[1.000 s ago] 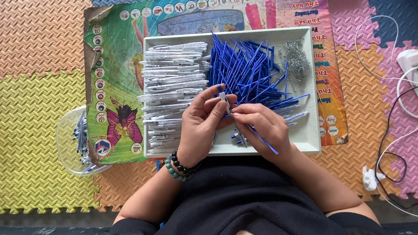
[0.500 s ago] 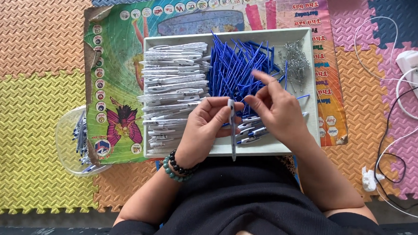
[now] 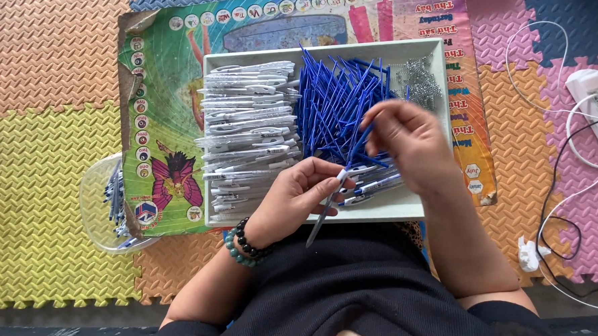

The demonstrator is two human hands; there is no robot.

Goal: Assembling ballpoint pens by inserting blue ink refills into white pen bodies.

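Note:
A white tray (image 3: 328, 215) holds a stack of white pen barrels (image 3: 247, 133), a heap of blue refills (image 3: 336, 106) and a small pile of metal springs (image 3: 419, 82). My left hand (image 3: 300, 198) holds a white pen barrel (image 3: 324, 214) pointing down toward my lap, over the tray's near edge. Over the blue heap, my right hand (image 3: 409, 140) pinches one blue refill (image 3: 360, 146) between its fingertips. Several assembled pens (image 3: 374, 185) lie in the tray's near right corner, below that hand.
The tray rests on a colourful poster (image 3: 162, 113) laid over foam floor mats. A clear plastic tub (image 3: 106, 206) with pens stands at the left. A white power strip (image 3: 595, 101) and cables (image 3: 563, 217) lie at the right.
My right hand has moved up and right from my left hand to the blue heap and taken a refill. The left hand stays put with the barrel.

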